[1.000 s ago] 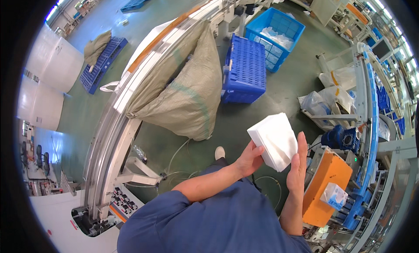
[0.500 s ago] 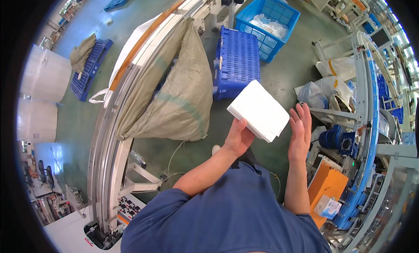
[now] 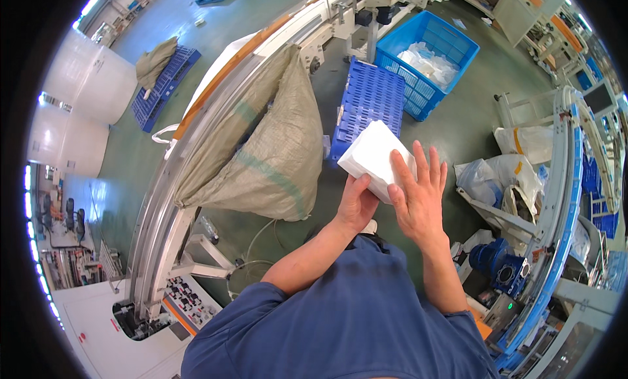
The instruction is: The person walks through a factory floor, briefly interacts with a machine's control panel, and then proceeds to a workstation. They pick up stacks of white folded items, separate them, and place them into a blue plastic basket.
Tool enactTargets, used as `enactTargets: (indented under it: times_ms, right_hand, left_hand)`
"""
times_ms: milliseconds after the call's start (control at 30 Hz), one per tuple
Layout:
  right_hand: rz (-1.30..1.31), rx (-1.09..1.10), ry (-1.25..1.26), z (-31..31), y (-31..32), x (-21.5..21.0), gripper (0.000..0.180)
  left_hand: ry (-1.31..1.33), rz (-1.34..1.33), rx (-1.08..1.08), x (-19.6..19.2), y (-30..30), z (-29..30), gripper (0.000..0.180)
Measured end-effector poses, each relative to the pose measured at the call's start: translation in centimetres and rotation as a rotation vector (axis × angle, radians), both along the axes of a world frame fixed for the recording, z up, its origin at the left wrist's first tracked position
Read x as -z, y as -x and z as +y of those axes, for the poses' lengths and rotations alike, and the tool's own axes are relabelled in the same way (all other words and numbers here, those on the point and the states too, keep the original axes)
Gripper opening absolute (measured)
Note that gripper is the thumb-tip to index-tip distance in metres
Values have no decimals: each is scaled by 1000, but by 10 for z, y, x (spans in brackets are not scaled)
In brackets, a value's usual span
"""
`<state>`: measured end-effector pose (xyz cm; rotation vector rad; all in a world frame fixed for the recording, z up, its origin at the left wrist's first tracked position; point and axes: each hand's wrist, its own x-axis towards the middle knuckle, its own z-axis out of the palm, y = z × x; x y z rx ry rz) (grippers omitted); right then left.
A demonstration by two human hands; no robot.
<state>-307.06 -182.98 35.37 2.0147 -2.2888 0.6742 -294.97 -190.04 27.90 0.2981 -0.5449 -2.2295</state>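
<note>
A stack of flat white sheets (image 3: 371,151) is held up in front of me, tilted, its layered edge facing me. My left hand (image 3: 358,206) grips its near lower corner, thumb on top and the other fingers hidden underneath. My right hand (image 3: 418,192) lies against the stack's right side with fingers stretched and spread, the fingertips on the top face. Whether the sheets are paper or soft tissue, I cannot tell. Beyond the stack is a blue slatted plastic crate (image 3: 371,98).
A large greenish woven sack (image 3: 281,150) hangs on the curved rail (image 3: 154,202) at left. A light blue basket (image 3: 418,104) with crumpled white material stands behind the crate. At right are a blue motor (image 3: 500,264), white bags (image 3: 517,173) and a blue-edged machine frame (image 3: 568,202).
My right hand has moved left from beside the stack onto its right side. My left hand still holds the stack. The whole view has shifted slightly.
</note>
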Motion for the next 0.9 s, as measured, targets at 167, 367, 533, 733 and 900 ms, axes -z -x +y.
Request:
enactTargets:
  times_ms: [167,367,533,733,900]
  right_hand:
    - [29,22,-8,-17,1,6,66]
    - [-23,78,24,-46,-10,-14,73]
    - [71,-220,24,-97,-17,-33,63]
    - [-64,-10,-3,-153,-43,-4,58]
    - [-354,-19,135,-165,-32,-17,62]
  left_hand:
    - [5,-72,-88,-4,11,-5,70]
    - [73,-91,-180,0,5,-35,66]
    - [25,-91,-71,3,-20,-67,67]
    - [-27,-100,-20,1,-32,-105,63]
    - [-129,115,72,6,-38,-129,68]
